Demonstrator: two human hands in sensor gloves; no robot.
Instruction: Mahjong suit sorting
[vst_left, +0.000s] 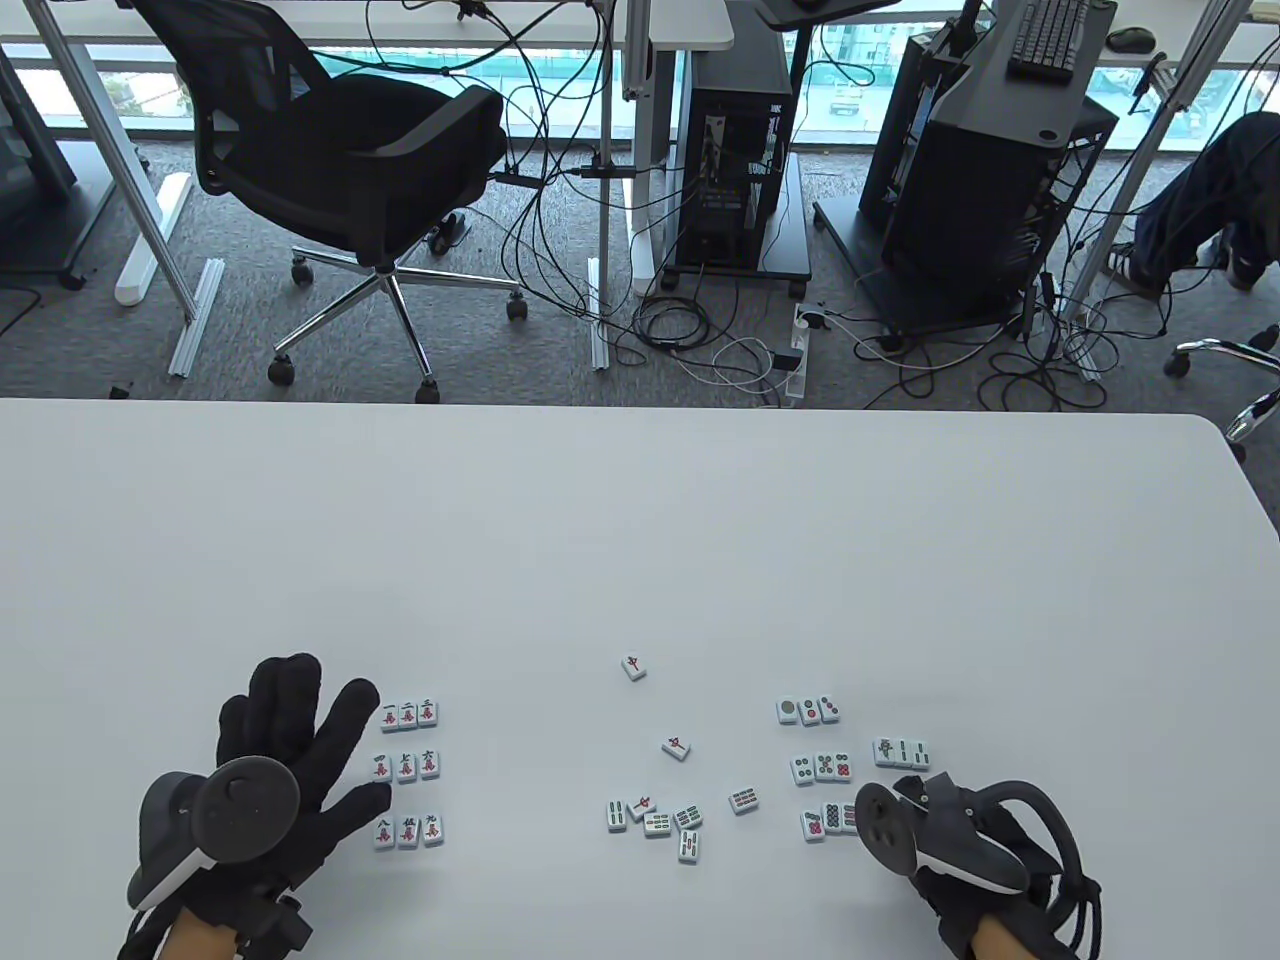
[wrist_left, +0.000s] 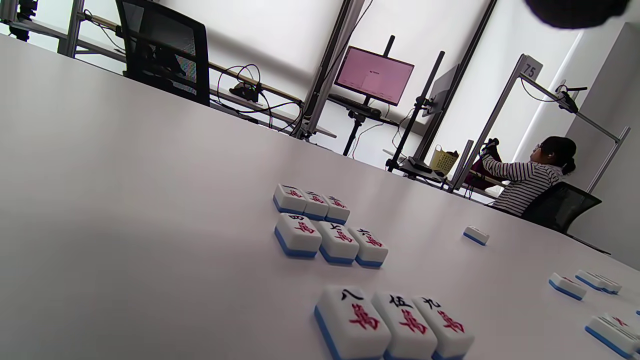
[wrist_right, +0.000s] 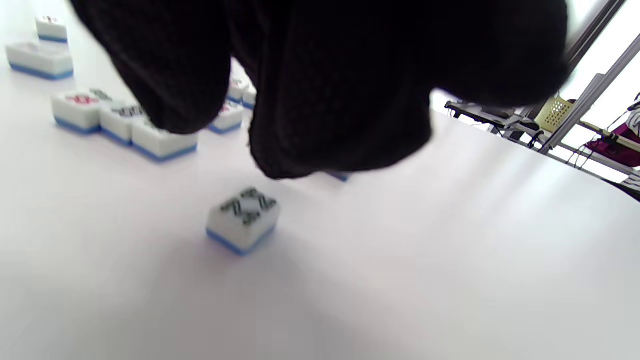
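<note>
My white table (vst_left: 640, 540) carried mahjong tiles face up: a three-by-three character block (vst_left: 408, 771) at left, a loose central cluster (vst_left: 655, 812), and rows of circle tiles (vst_left: 820, 768) at right.

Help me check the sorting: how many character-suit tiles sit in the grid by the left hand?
9, in three rows of three beside the left hand: top row, middle row, bottom row. The left wrist view shows the same nine; none seem hidden.
</note>
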